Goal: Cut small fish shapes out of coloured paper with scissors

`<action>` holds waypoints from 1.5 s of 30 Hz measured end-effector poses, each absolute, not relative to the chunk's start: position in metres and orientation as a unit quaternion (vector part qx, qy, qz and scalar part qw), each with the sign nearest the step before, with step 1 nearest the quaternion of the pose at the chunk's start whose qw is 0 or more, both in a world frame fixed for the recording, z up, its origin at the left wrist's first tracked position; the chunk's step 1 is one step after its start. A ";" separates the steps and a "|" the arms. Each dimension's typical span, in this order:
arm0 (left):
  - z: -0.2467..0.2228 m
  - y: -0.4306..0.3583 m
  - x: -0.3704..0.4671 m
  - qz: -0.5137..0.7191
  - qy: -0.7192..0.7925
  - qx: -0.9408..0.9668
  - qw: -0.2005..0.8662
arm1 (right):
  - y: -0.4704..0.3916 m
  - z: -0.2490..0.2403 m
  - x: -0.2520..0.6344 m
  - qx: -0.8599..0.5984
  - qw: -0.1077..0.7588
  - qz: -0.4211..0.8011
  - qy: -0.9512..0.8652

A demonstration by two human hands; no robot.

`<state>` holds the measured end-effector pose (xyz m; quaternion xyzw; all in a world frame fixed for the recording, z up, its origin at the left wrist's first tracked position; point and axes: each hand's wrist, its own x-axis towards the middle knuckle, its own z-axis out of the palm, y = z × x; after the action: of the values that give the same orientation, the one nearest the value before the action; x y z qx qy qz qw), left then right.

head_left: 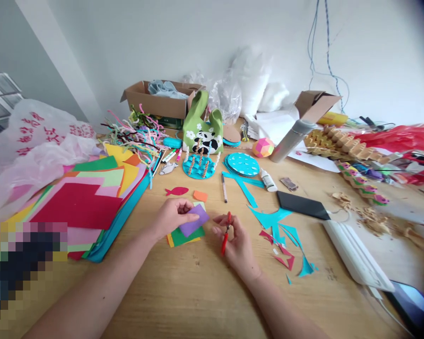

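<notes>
Wooden tabletop (191,301) lay below.
Nearer me than the red felt fish (177,191), my left hand (172,215) pinched purple felt (192,227); right of the fish, my right hand (239,247) gripped red-handled scissors (224,243).

Sheet (194,221), plain purple; scissors (224,243), red; fish cutout (177,191), crimson; disc (243,164), turquoise with white spots; bag (202,127), green with white flowers and panda.

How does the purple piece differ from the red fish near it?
The purple piece has straight edges; the red fish has a curved body and a tail. The purple piece is held in the left hand; the red fish lies on the table. Both are flat and plain-coloured.
</notes>
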<state>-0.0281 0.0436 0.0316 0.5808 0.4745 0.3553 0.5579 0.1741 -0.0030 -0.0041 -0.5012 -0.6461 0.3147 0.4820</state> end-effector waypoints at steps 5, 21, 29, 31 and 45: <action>0.034 0.041 -0.012 0.443 0.485 0.414 0.630 | -0.004 0.000 0.169 -0.454 0.514 0.407 -0.603; 0.018 0.033 0.037 0.411 0.451 0.433 0.664 | 0.011 0.003 0.181 -0.518 0.616 0.355 -0.475; 0.015 0.044 0.024 0.522 0.414 0.286 0.689 | 0.002 0.023 0.181 -0.537 0.509 0.389 -0.548; 0.018 0.042 0.024 0.530 0.407 0.257 0.698 | -0.001 0.021 0.179 -0.533 0.437 0.448 -0.570; 0.022 0.028 0.029 0.517 0.363 0.276 0.725 | -0.009 0.005 0.174 -0.530 0.322 0.524 -0.584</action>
<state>0.0294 0.0277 0.0223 0.2758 0.3630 0.5165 0.7248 0.1741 -0.0088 0.0052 -0.5297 -0.5835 0.5245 0.3223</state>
